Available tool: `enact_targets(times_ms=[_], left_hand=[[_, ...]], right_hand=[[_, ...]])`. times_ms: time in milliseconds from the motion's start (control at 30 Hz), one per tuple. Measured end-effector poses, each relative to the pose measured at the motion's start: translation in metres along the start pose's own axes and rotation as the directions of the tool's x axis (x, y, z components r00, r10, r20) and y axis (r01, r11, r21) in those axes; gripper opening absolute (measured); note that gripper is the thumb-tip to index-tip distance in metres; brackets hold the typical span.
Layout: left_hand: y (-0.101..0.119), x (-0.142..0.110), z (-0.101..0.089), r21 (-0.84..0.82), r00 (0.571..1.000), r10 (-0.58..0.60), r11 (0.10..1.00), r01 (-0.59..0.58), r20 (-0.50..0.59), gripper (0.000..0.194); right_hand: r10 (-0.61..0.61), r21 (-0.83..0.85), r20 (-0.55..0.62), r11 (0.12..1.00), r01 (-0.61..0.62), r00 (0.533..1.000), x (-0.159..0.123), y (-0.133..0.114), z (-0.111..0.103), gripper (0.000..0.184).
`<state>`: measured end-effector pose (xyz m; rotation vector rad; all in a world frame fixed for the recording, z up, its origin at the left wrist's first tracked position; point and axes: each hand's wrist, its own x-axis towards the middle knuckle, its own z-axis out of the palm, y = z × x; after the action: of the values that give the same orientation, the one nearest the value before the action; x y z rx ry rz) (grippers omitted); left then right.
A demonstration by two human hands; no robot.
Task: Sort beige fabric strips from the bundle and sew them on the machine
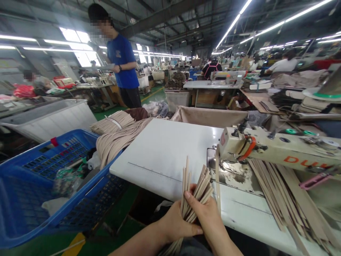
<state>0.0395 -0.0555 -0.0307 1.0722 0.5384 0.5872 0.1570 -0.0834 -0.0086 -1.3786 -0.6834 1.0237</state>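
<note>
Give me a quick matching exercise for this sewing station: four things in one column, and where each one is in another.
Things:
1 bundle of beige strips
2 blue crate
3 sewing machine head
4 person in blue T-shirt

Places:
A standing beyond the white table
B held between left hand and right hand
C over the table's right end
D left of the table

Pairs: 1-B, 2-D, 3-C, 4-A

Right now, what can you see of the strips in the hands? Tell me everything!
The strips are long, narrow and flat, beige, and look like fabric or leatherette. They form a loose bundle, fanned out at the top, with lower ends trailing down below the hands. The left hand and right hand grip them together.
</note>
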Motion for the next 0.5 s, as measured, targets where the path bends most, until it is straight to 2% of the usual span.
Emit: enact_targets(times_ms=[100,200,300,433,500], left_hand=[[0.01,-0.001,0.001,0.154,1.0,-0.025,0.988,0.026,-0.012,0.032],[0.016,0.0,-0.003,0.132,0.999,-0.033,0.991,0.033,-0.007,0.032],[0.025,0.002,-0.014,0.048,0.997,0.001,0.999,0.003,-0.072,0.038],[0.05,0.009,-0.033,-0.026,0.983,0.012,1.0,-0.017,-0.182,0.04],[0.067,0.017,-0.043,0.016,0.983,0.033,0.999,-0.031,-0.183,0.038]], right_hand=[[0.004,0.002,0.021,1.0,-0.004,1.0,-0.001,-0.001,0.003,0.051],[-0.042,0.0,0.061,0.999,0.042,0.997,0.0,0.0,0.004,0.054],[-0.06,-0.043,0.116,0.997,0.065,0.991,0.002,0.003,0.0,0.056],[-0.051,-0.19,0.078,0.98,0.065,0.996,0.01,0.01,-0.012,0.056],[-0.07,-0.267,0.088,0.959,0.091,0.994,0.016,0.016,-0.018,0.058]])
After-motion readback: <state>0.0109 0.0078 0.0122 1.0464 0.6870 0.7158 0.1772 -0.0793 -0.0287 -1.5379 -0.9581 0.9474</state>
